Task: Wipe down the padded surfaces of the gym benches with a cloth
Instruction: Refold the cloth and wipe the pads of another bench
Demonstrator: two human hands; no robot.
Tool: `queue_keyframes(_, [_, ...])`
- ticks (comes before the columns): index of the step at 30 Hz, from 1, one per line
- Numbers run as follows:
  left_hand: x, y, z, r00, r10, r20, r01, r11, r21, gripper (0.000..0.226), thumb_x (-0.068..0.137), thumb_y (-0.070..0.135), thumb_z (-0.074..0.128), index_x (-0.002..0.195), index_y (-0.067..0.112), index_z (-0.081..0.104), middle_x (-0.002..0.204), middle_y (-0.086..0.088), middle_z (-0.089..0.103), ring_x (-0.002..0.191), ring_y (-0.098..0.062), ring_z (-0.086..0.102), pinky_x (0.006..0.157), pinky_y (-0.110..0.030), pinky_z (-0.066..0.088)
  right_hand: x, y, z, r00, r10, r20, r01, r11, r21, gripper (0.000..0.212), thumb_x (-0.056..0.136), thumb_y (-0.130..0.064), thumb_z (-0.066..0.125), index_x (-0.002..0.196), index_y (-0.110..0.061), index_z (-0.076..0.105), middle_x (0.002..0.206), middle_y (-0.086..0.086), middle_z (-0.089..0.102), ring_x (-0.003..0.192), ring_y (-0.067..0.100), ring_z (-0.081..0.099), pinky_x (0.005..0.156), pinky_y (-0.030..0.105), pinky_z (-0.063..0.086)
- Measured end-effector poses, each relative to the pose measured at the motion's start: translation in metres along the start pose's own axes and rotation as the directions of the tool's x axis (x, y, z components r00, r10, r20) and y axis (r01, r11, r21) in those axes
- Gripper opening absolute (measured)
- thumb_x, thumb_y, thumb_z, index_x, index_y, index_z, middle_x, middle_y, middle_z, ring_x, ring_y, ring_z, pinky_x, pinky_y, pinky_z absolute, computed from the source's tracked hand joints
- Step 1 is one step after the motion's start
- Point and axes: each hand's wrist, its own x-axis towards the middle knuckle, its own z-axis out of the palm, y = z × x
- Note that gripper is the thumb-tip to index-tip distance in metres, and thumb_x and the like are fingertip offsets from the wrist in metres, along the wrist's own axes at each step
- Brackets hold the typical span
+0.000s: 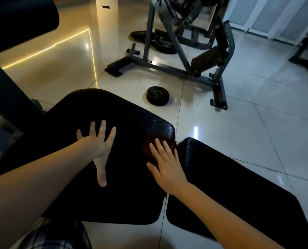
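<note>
Two hands lie flat, fingers straight: left hand (99,146) on the black bench (77,108), right hand (164,164) pressing a dark cloth (147,141).

Left hand (99,146) on surface (122,114), left of cloth (146,146); right hand (165,164) on cloth; weight plate (157,96) on floor (239,114) behind.

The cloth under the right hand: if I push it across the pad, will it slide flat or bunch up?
Likely floppy: the cloth lies flattened against the pad under the right hand, whose fingers are straight. It looks thin, so it is probably light. The pad's pebbled texture may grip it, so uncovered edges could bunch when pushed.
</note>
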Motion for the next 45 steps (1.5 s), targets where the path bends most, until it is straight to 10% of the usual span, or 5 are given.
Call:
queue_keyframes(14, [-0.007,0.001,-0.005,0.998,0.068,0.0,-0.068,0.997,-0.023,0.164,0.052,0.05,0.091,0.135,0.02,-0.047,0.141,-0.018,-0.052,0.135,-0.047,-0.036,0.112,-0.069,0.002,0.099,0.011,-0.029,0.988,0.151,0.019,-0.151,0.988,0.008,0.061,0.101,-0.054,0.019,0.154,-0.032,-0.002,0.161,-0.004,-0.012,0.148,0.016,-0.014,0.115,0.047,-0.013])
queue_keyframes(27, [0.007,0.0,0.003,1.0,0.02,0.002,-0.02,1.0,-0.024,0.174,0.035,0.059,0.091,0.124,0.022,-0.053,0.134,-0.018,-0.058,0.132,-0.049,-0.039,0.109,-0.07,0.001,-0.031,-0.014,0.003,0.996,-0.088,0.03,0.089,0.996,-0.019,0.069,0.086,-0.066,0.001,0.149,-0.04,-0.01,0.156,-0.016,-0.023,0.14,0.006,-0.032,0.106,0.033,-0.031])
queue_keyframes(45, [0.005,-0.003,0.0,0.999,0.035,0.018,-0.035,0.999,-0.007,0.172,0.041,0.059,0.092,0.13,0.022,-0.051,0.137,-0.019,-0.055,0.134,-0.05,-0.035,0.109,-0.071,0.005,0.072,-0.008,-0.013,0.997,0.079,0.005,-0.079,0.997,-0.004,0.059,0.101,-0.054,0.017,0.153,-0.035,-0.004,0.16,-0.007,-0.016,0.146,0.017,-0.019,0.117,0.053,-0.012])
